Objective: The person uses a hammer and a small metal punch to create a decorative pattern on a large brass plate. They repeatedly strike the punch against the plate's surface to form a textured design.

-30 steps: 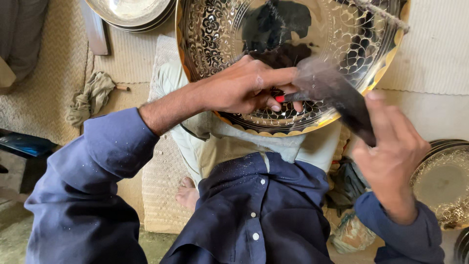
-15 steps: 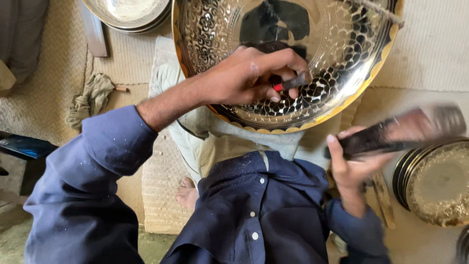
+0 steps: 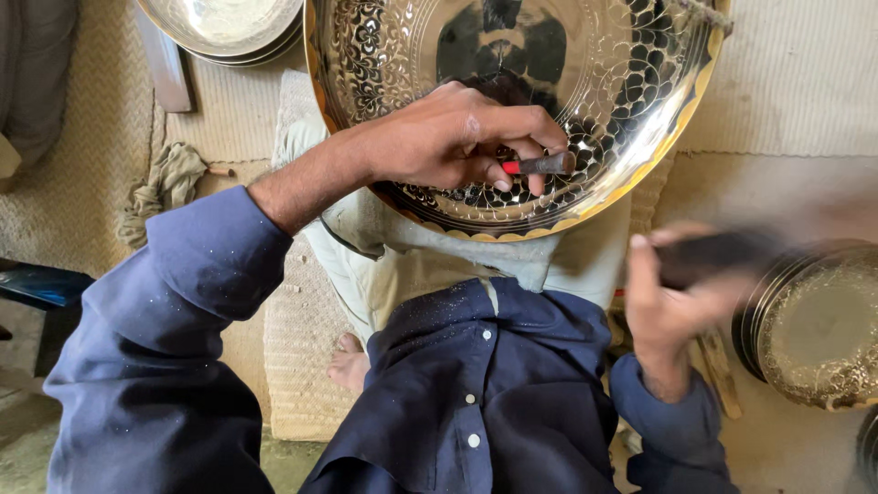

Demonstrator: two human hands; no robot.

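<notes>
The large engraved brass tray (image 3: 585,101) rested on the person's lap, stiff, likely heavy, best gripped at its rim. The left hand (image 3: 457,137) pinched a small chisel (image 3: 540,166) against it; the right hand's (image 3: 672,302) fingers wrapped a blurred dark mallet (image 3: 722,256).

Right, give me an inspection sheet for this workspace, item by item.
Surface: woven mat, pale.
Job's things: large engraved brass tray propped on the lap; small red-banded punch; dark blurred striking tool.
Clutter: rag; stacked trays top left; engraved tray stack at right.
Hands: left hand pinches the punch against the tray; right hand grips the striking tool, off the tray.
Cables: nothing seen.
Surroundings: dark blue object at the left edge.
</notes>
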